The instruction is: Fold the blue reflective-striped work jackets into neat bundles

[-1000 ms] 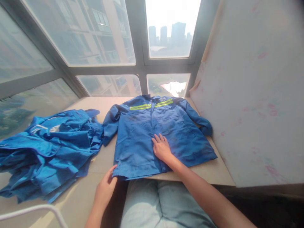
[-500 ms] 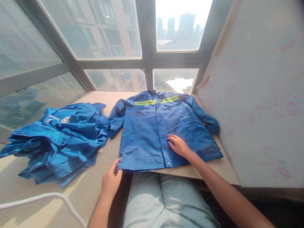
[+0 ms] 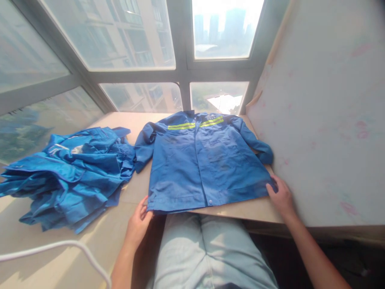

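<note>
A blue work jacket (image 3: 180, 164) with yellow-green stripes across the chest lies spread front side up, its collar toward the window and its hem toward me. At the hem's left corner, my left hand (image 3: 138, 218) pinches the cloth between thumb and fingers. My right hand (image 3: 280, 196) is at the hem's right corner, thumb and fingers closed on the fabric edge. Both sleeves lie out at the sides, bent. The jacket's back is hidden underneath.
Left of the jacket lies a crumpled heap of blue garments (image 3: 75, 168), touching its sleeve. A white cable (image 3: 60, 245) curves across the near left. The pale tabletop (image 3: 240, 208) runs up to the windows, with a patterned wall panel (image 3: 325, 132) at right.
My right hand has moved right, from the jacket's middle to its right hem corner, and grips it there. My left hand keeps its hold on the left corner.
</note>
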A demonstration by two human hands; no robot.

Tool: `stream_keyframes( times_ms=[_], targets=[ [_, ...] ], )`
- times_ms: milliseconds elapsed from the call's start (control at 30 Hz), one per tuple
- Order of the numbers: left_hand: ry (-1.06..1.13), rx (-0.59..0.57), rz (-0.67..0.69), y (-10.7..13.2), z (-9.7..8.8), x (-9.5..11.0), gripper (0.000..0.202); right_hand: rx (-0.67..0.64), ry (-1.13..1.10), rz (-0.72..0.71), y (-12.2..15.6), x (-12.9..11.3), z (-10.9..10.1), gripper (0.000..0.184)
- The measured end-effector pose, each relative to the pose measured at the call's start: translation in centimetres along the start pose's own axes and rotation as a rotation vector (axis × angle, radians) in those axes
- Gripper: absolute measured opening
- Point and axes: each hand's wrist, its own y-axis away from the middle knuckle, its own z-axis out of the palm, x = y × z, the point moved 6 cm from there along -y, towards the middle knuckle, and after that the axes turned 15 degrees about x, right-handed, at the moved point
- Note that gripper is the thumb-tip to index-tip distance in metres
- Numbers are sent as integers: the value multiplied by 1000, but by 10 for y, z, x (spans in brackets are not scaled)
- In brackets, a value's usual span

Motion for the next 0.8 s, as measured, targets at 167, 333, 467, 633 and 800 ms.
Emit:
stream_keyframes(
  times_ms=[167,333,467,633,800],
  targets=[
    [66,-30,24,5,8,14,83,-130,-247,83,24,-7,-9,56],
    [45,10,-19,3,7,29,76,-90,-202,330,16,0,-5,46],
    [49,14,-58,2,6,32,77,-84,-150,434,7,8,3,58],
    [112,78,22,4,0,39,74,-142,-243,352,-4,-2,4,63],
    [287,85,-63,12,-14,40,75,-125,-485,580,0,-14,-17,44]
  ],
)
